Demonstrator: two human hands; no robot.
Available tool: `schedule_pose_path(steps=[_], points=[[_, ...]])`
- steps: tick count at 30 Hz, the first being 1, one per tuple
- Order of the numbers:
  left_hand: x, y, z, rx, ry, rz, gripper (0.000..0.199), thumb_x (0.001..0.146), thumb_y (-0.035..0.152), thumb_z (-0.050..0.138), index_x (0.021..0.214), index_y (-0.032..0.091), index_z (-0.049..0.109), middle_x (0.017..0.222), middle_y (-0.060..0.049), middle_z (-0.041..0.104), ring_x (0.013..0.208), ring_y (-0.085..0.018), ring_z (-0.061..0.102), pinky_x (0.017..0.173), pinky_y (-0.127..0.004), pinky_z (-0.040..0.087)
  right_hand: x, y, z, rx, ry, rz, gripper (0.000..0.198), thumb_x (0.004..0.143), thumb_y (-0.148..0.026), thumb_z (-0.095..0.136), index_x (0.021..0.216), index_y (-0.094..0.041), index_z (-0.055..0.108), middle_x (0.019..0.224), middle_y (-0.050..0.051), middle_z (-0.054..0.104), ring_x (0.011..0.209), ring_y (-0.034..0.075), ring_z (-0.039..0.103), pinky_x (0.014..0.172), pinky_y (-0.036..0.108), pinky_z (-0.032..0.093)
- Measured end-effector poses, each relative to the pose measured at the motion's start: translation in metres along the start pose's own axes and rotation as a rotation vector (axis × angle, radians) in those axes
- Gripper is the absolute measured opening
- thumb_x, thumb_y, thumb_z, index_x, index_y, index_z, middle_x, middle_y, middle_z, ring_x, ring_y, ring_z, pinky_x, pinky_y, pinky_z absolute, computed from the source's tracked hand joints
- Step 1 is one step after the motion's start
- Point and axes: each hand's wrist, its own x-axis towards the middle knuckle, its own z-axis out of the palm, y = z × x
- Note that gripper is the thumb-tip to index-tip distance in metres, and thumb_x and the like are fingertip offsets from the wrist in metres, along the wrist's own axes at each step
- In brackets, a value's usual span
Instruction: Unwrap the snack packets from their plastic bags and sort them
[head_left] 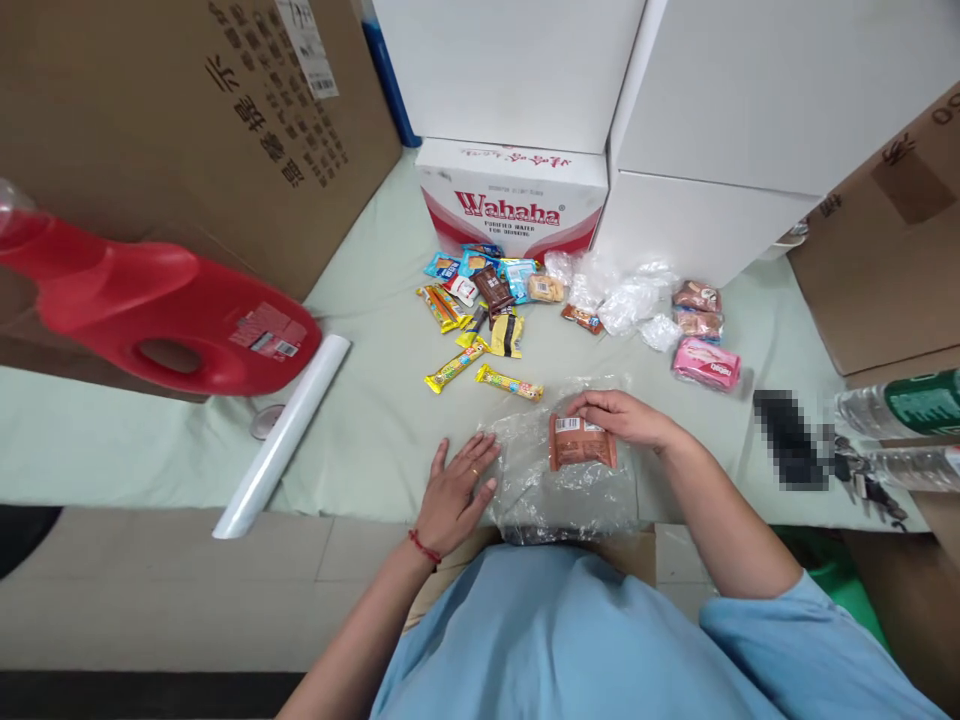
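Note:
A sheet of clear plastic wrap (521, 490) lies spread at the front edge of the table. On it rests a brown snack packet (583, 450) with barcode labels on its upper edge. My right hand (619, 415) has its fingers closed over the packet's top right part. At the wrap's left edge, my left hand (459, 492) lies flat with fingers spread, holding nothing. Just beyond are two yellow snack bars, one (510, 384) nearer the wrap and another (456, 366) farther left.
Several small snacks (493, 288) lie before a Wahaha box (517, 205). Crumpled plastic (630, 297), wrapped packs and a pink pack (706, 364) are at the right. A white film roll (285, 435) and red jug (172, 315) stand left. Bottles (919, 405) and keys (862, 480) lie far right.

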Motion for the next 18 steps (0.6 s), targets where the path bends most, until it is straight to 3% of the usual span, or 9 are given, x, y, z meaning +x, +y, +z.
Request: schedule_pose_path(steps=[3,6,8,12,15,18], points=[[0.000,-0.002,0.003,0.056,0.018,0.029,0.053,0.099,0.038,0.046,0.151,0.029,0.046,0.161,-0.008,0.044,0.152,-0.026,0.036,0.126,-0.059,0.004,0.003,-0.007,0.011,-0.077,0.008,-0.059,0.035,0.103,-0.034,0.044,0.118,-0.018,0.071,0.114,0.008,0.074,0.105,0.021,0.067,0.093,0.033,0.050],[-0.001,-0.002,0.005,0.091,0.024,0.058,0.063,0.094,0.039,0.052,0.155,0.028,0.040,0.162,-0.011,0.041,0.152,-0.028,0.036,0.126,-0.058,0.004,0.002,-0.015,0.027,-0.406,0.183,0.031,0.031,0.103,-0.033,0.047,0.114,-0.019,0.073,0.121,0.011,0.068,0.109,0.023,0.065,0.094,0.034,0.049],[-0.001,-0.001,0.005,0.096,0.024,0.058,0.068,0.094,0.038,0.052,0.158,0.027,0.033,0.163,-0.012,0.040,0.151,-0.029,0.037,0.126,-0.058,0.004,-0.001,-0.020,0.037,-0.556,0.243,0.053,0.033,0.102,-0.040,0.053,0.124,-0.021,0.069,0.132,0.012,0.063,0.115,0.024,0.063,0.093,0.034,0.050],[0.000,0.002,0.004,0.101,0.021,0.045,0.080,0.092,0.036,0.053,0.163,0.024,0.019,0.164,-0.015,0.037,0.151,-0.030,0.037,0.126,-0.059,0.003,-0.011,-0.025,0.060,-0.687,0.118,0.022,0.067,0.088,-0.046,0.075,0.147,-0.026,0.052,0.147,0.013,0.054,0.127,0.032,0.056,0.094,0.039,0.052],[0.001,0.004,0.003,0.096,0.021,0.041,0.083,0.091,0.037,0.054,0.164,0.024,0.015,0.165,-0.016,0.035,0.151,-0.031,0.036,0.125,-0.060,0.004,-0.016,-0.025,0.071,-0.724,0.100,0.034,0.063,0.092,-0.032,0.070,0.152,-0.028,0.048,0.145,0.014,0.056,0.127,0.031,0.056,0.094,0.040,0.053],[0.001,0.004,0.002,0.082,0.017,0.047,0.083,0.092,0.039,0.054,0.164,0.024,0.014,0.165,-0.016,0.035,0.151,-0.031,0.037,0.125,-0.060,0.005,-0.018,-0.022,0.074,-0.701,0.141,0.022,0.057,0.096,-0.030,0.063,0.151,-0.027,0.048,0.141,0.015,0.058,0.125,0.029,0.056,0.095,0.041,0.053]])
